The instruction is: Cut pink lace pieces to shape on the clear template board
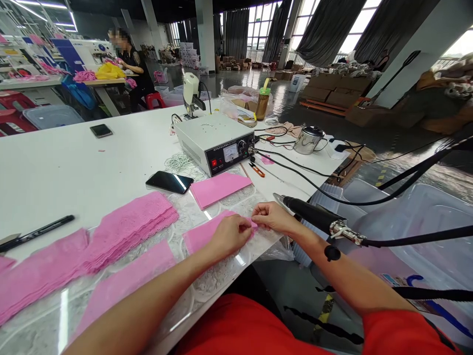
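Note:
Near the table's front edge lies a pink fabric piece (203,233), with both hands at its right end. My left hand (232,233) rests on it, fingers closed on the fabric. Beside it, my right hand (269,217) pinches the right tip of the same piece. Just behind is a folded pink stack (221,188). A long layered pink pile (129,224) stretches to the left, with another flat pink piece (129,276) in front of it. A black pen-like tool (310,213) on a cable hangs right of my right hand.
A grey control box (214,140) stands behind the fabric, near a black phone (169,182), orange-handled snips (257,170) and a metal cup (309,140). Cables cross the right side above plastic bins (424,222). A person (131,64) sits at a sewing machine far back left.

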Demonstrator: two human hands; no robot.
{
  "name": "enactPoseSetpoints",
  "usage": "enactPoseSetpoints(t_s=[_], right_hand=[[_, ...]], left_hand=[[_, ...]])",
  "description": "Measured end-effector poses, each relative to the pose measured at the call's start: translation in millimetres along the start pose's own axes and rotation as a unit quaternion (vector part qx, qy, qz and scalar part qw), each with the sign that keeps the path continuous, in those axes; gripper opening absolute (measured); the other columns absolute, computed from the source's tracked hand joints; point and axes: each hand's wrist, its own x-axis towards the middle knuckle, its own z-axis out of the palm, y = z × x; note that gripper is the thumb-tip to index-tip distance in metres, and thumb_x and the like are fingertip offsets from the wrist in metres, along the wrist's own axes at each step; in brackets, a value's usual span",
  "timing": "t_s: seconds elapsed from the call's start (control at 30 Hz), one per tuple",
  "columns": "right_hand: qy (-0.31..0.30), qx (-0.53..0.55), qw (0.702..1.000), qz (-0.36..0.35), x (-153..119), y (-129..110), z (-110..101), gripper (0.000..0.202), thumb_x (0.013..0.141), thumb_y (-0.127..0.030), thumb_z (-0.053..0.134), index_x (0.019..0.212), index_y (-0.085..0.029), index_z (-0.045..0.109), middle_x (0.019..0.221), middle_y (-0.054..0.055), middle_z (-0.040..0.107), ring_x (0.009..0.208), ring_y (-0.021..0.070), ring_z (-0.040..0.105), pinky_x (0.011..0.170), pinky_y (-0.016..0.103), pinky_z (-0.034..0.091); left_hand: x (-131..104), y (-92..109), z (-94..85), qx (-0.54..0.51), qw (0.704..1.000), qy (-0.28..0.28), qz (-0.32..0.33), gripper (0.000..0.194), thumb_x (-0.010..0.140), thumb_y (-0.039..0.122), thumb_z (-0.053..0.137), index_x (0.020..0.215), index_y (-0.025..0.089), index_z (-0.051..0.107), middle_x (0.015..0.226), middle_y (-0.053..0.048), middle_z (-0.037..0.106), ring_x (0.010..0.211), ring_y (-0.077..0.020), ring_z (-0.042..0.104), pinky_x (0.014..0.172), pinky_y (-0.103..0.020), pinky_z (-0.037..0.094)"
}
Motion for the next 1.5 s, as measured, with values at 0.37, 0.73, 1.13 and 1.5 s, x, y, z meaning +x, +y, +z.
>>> enactPoseSetpoints(t_s=[0.37, 0.73, 1.13, 1.5], right_hand=[[-0.004, -0.014, 1.000, -0.009, 1, 0, 3, 0.021, 0.067, -0.035, 0.067, 0.067, -0.017, 0.057, 0.048, -0.005, 0.050, 0.042, 0.0052, 0.039, 0.038, 0.019, 0.029], [0.057, -0.181, 0.979, -0.079, -14, 6, -3, 0.016, 0.072, -0.025, 0.059, 0.087, -0.019, 0.058, 0.062, -0.003, 0.057, 0.058, 0.0107, 0.051, 0.057, 0.024, 0.041], [0.080, -0.372, 0.917, -0.118, -40, 7, 13, 0.022, 0.083, -0.036, 0.051, 0.085, -0.021, 0.067, 0.074, 0.003, 0.066, 0.065, 0.0160, 0.057, 0.062, 0.029, 0.042], [0.068, -0.482, 0.845, -0.223, -18, -18, 114, 0.010, 0.078, -0.029, 0.056, 0.082, -0.020, 0.058, 0.068, 0.002, 0.065, 0.060, 0.0175, 0.058, 0.053, 0.028, 0.033]], left_hand=[[-1, -4, 2.4, -0.029, 1.000, 0.008, 0.006, 0.024, 0.073, 0.007, 0.047, 0.050, 0.016, 0.049, 0.054, 0.003, 0.044, 0.055, -0.0106, 0.038, 0.054, -0.024, 0.024], [-1, -5, -0.8, -0.083, 0.995, 0.043, -0.028, 0.022, 0.073, 0.013, 0.045, 0.052, 0.017, 0.051, 0.054, 0.003, 0.047, 0.055, -0.0108, 0.041, 0.054, -0.024, 0.028], [-37, -14, -39.1, -0.278, 0.935, 0.147, -0.163, 0.015, 0.081, 0.019, 0.052, 0.067, 0.015, 0.059, 0.061, -0.001, 0.062, 0.058, -0.0118, 0.062, 0.058, -0.023, 0.053], [-99, -11, -89.1, -0.398, 0.840, 0.296, -0.221, 0.015, 0.085, 0.010, 0.052, 0.071, 0.012, 0.057, 0.069, -0.002, 0.065, 0.064, -0.0098, 0.066, 0.065, -0.024, 0.057]])
